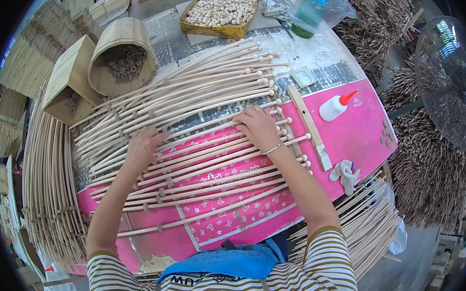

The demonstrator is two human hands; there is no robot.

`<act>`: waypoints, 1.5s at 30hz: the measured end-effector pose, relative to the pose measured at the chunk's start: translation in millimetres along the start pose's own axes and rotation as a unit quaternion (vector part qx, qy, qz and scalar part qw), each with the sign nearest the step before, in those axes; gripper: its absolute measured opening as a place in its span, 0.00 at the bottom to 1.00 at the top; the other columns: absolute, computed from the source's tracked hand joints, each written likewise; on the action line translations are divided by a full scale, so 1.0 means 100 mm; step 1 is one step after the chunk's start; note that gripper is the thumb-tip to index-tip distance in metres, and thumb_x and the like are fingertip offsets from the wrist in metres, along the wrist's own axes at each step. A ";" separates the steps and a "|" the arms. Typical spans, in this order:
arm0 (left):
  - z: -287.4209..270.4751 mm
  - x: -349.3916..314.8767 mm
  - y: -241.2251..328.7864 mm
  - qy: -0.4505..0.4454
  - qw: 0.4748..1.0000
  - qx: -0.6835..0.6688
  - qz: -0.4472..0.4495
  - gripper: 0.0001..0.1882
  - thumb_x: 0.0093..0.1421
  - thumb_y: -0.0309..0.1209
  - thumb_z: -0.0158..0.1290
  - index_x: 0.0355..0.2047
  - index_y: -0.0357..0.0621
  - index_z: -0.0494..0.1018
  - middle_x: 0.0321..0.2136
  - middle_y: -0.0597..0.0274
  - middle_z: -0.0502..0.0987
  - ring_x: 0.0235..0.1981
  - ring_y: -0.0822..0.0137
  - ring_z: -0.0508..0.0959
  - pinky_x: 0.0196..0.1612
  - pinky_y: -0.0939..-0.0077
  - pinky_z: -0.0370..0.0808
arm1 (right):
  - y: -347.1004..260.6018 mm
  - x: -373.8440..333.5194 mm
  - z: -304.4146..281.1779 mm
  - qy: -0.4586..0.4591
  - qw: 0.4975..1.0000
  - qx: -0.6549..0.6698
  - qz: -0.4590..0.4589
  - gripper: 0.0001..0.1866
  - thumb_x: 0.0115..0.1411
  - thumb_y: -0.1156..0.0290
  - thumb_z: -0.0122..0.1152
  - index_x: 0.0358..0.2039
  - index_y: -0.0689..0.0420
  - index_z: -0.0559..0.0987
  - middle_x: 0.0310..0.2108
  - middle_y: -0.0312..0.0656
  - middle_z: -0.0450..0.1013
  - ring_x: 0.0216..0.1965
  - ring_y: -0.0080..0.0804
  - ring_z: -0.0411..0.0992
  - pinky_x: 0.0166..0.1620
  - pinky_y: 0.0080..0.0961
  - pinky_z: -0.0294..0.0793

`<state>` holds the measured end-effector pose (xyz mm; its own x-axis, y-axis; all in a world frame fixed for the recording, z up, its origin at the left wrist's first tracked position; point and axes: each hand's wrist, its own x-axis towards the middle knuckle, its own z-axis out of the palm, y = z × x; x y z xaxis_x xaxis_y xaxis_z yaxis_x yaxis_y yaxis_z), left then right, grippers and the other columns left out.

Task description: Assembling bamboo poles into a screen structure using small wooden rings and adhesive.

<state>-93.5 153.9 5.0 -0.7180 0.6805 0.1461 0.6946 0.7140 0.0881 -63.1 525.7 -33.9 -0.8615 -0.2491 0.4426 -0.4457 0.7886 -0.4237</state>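
Probably a woodcraft workshop: stacked wooden rods (pixel 46 186), tray of wooden beads (pixel 219 9), glue bottle (pixel 336 105), standing fan (pixel 449 79).

Pale, natural-wood sticks (pixel 190 142) lie across a bright pink table cover (pixel 353 127) printed with small white hearts and bows. The glue bottle (pixel 335 107) is white with a red tip. The tray (pixel 219 30) is yellow; the beads (pixel 221 8) are cream.

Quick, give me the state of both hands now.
Left hand: open, palm flat on the wooden rods, holding nothing.
Right hand: open, fingers spread over the rods' beaded ends, no grip closed.
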 end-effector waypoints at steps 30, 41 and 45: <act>-0.05 -0.23 0.87 0.108 0.993 -0.048 0.000 0.18 0.57 0.25 0.56 0.49 0.50 0.80 0.37 0.62 0.74 0.40 0.57 0.75 0.43 0.61 0.72 | 0.65 -0.54 -0.87 0.129 0.960 -0.182 0.169 0.07 0.54 0.71 0.67 0.35 0.48 0.83 0.32 0.35 0.73 0.38 0.37 0.72 0.44 0.37 0.68; 0.10 0.00 0.95 0.050 0.996 -0.062 0.036 0.21 0.56 0.26 0.56 0.51 0.54 0.80 0.35 0.63 0.76 0.41 0.60 0.77 0.43 0.63 0.75 | 0.18 -1.02 -0.93 0.050 0.983 0.013 0.176 0.11 0.54 0.73 0.67 0.39 0.55 0.80 0.31 0.38 0.76 0.34 0.36 0.77 0.43 0.33 0.72; 0.24 0.25 1.19 0.067 0.993 -0.073 0.064 0.20 0.56 0.26 0.55 0.49 0.55 0.80 0.35 0.62 0.76 0.41 0.59 0.78 0.44 0.62 0.76 | 0.21 -1.09 -0.94 0.061 0.978 -0.038 0.196 0.10 0.54 0.72 0.65 0.38 0.51 0.78 0.31 0.35 0.76 0.38 0.35 0.73 0.47 0.36 0.64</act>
<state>-30.0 259.9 -4.5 -0.6179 0.7292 0.2940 0.7859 0.5846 0.2017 43.9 622.5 -16.9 -0.9252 0.1452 0.3507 -0.0639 0.8513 -0.5209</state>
